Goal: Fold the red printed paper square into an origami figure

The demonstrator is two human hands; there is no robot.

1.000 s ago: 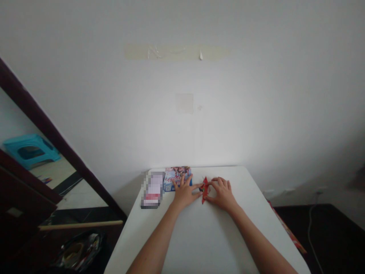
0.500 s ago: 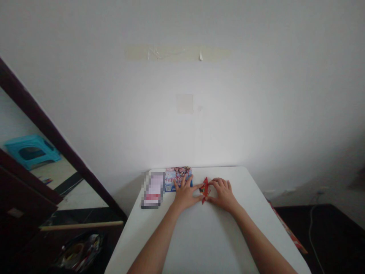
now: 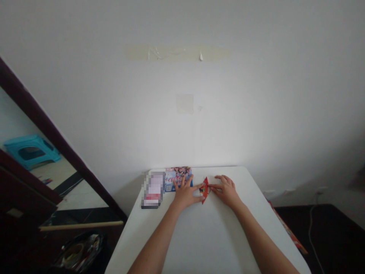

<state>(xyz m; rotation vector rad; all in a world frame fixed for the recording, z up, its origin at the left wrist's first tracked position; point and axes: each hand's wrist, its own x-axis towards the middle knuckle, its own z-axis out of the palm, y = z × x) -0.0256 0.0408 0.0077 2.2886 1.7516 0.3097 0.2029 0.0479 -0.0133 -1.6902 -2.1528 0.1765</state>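
Observation:
A small red folded paper with a printed pattern and pointed ends lies on the white table. My left hand is spread, its thumb and index finger touching the paper's left side and its other fingers over a colourful printed sheet. From the right, my right hand touches the paper's right edge with index finger and thumb. Its other fingers are stretched apart. Neither hand is wrapped round the paper.
A phone with a blurred screen lies at the table's left edge. Left on the floor are a wooden stick and a black bag of items. A blue stool shows in a mirror. A cable hangs at right.
My right index finger has stretched out to the paper's right edge, and my right thumb has drawn up from the lower end. The left hand stays put.

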